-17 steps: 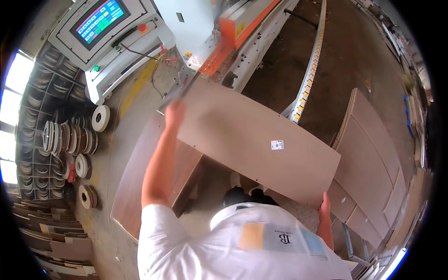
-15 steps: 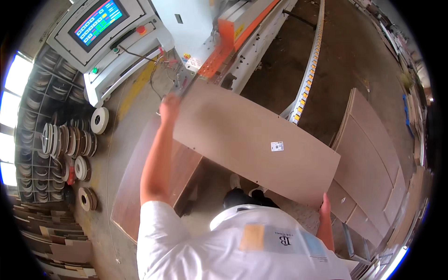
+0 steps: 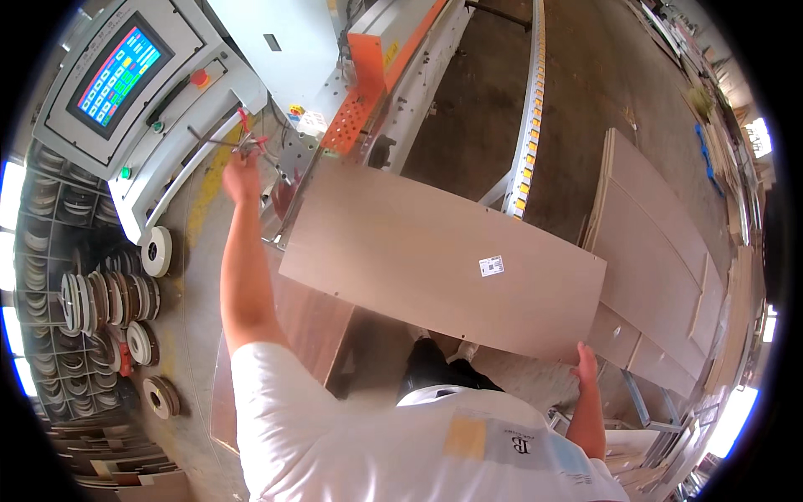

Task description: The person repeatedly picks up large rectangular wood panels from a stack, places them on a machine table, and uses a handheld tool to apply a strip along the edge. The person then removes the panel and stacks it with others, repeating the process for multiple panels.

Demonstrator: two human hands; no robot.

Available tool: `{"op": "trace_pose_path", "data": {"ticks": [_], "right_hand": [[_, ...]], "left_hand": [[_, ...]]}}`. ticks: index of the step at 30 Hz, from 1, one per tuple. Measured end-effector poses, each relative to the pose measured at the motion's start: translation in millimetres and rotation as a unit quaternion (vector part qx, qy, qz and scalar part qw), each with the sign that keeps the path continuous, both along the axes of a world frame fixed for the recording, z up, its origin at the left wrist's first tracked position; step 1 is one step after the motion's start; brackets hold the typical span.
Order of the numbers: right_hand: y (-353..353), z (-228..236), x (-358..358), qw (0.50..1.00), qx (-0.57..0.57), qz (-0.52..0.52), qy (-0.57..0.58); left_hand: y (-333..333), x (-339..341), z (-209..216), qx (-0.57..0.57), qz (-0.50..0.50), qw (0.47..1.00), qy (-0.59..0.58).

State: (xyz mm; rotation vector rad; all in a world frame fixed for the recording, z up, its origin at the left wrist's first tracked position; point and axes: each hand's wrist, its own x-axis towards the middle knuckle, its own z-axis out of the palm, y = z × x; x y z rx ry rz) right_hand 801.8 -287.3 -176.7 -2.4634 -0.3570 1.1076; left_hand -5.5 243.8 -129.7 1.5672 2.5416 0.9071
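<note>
Panel [image 3: 418,251]: flat and brown, spread between the two hands; leftward and away from the right fingers, rightward and nearer the body from the left ones.
Long axis: slants from beside the left fingers, farther out, down to the right fingers, closer in.
Nearer hand: the right hand [image 3: 585,365], at the panel's near right corner; it appears to touch the edge there.
Right fingers: raised at that corner; cannot tell whether they grip it or only press.
Left hand [image 3: 241,177]: off the panel's left end, apart from it, arm stretched forward.
Left fingers: look curled, close to some red pieces [image 3: 243,120]; cannot tell whether anything is held.
Label [image 3: 492,266]: white, on the panel, left of and beyond the right fingers.
Brown board [image 3: 314,316]: lower than the panel, bodyward of the left fingers.
Machine [image 3: 293,75]: beyond the left fingers, to their right.
Console [image 3: 54,125]: lit screen, beyond and left of the left fingers.
Rail [image 3: 520,188]: beyond the right fingers, past the panel's far edge.
Stack [image 3: 648,243]: boards, beyond and right of the right fingers.
</note>
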Motion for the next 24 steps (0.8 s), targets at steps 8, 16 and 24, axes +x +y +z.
{"op": "trace_pose_path", "data": {"ticks": [8, 16, 24], "right_hand": [[11, 1, -3, 0.999, 0.006, 0.034, -0.036], [-2, -24, 29, 0.998, 0.031, 0.060, -0.021], [0, -21, 25, 0.992, 0.103, 0.073, 0.021]], "left_hand": [[-138, -51, 85, 0.459, -0.162, 0.866, -0.116], [-280, 7, 105, -0.340, -0.091, 0.919, 0.181], [-363, 16, -24, -0.231, -0.082, 0.968, -0.046]]}}
